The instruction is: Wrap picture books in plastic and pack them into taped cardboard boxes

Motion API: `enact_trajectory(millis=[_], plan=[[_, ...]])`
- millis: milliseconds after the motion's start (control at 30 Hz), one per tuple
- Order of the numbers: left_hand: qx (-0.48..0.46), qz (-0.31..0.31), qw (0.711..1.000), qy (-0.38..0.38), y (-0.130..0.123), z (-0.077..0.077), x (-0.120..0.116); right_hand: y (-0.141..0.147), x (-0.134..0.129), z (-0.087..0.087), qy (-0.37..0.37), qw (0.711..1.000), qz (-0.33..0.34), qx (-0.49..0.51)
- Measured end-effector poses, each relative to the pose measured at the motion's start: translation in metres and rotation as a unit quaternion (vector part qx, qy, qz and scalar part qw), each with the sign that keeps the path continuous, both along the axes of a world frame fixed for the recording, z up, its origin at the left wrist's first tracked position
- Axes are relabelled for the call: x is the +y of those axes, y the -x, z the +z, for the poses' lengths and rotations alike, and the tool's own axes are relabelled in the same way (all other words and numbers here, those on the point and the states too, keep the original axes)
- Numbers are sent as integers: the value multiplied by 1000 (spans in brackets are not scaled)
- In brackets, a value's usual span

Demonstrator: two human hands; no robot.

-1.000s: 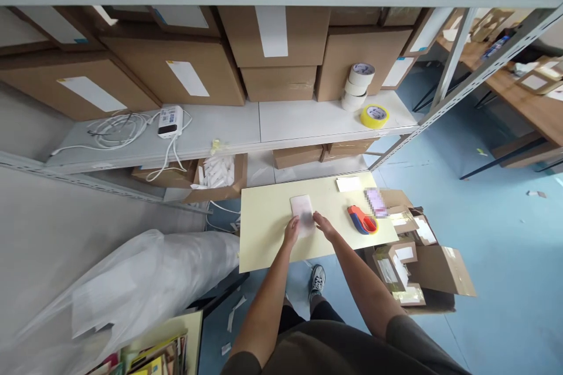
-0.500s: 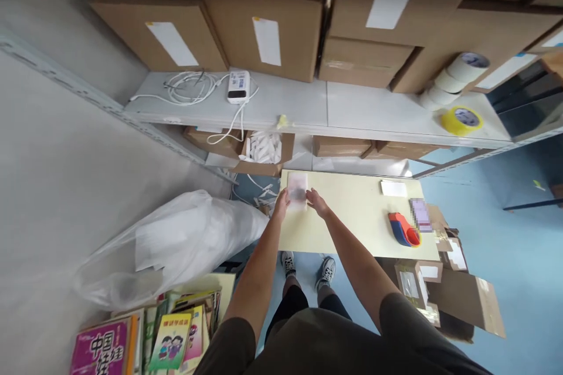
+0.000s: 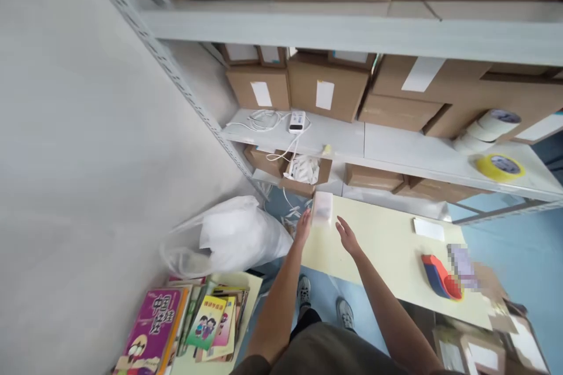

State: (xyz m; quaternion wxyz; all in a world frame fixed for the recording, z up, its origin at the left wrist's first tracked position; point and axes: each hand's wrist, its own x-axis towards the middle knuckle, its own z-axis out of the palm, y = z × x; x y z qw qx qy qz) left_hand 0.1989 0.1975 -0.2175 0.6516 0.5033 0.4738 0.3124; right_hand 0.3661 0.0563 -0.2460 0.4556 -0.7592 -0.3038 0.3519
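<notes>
Between the left hand [image 3: 303, 226] and the right hand [image 3: 347, 236], a smooth, rectangular, pinkish-white packet [image 3: 323, 207] was laid on a flat, pale-yellow table [image 3: 373, 246]. The left hand was held straight-fingered along its left edge; whether contact was made could not be told. The right hand was held clear, fingers extended. Since 1 second earlier, the packet had been shifted leftward to the table's far corner.

Purple paper-covered book [image 3: 152, 328]: you read "中国" in large characters.
Yellow-and-green paper booklet [image 3: 206, 322]: title too blurred for you.
White rectangular labels [image 3: 325, 95] on brown cardboard boxes [image 3: 347, 94]: too small to read.
</notes>
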Motion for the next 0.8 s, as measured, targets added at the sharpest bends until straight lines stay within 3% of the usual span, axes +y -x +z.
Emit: enact_trajectory(millis=[133, 267, 400, 533, 800], plan=[[-7, 33, 997, -68, 1, 28, -47, -12, -28, 31, -38, 990, 65, -120], [21, 65, 985, -160, 7, 42, -109, -24, -46, 59, -95, 970, 114, -194], [77, 123, 970, -197, 38, 52, -170, -10, -58, 79, -136, 953, 172, -207], [147, 164, 955, -199, 98, 69, -221, 41, -70, 95, -178, 928, 265, -194], [235, 304, 896, -221, 246, 101, -300, 179, -96, 121, -221, 864, 417, -174]])
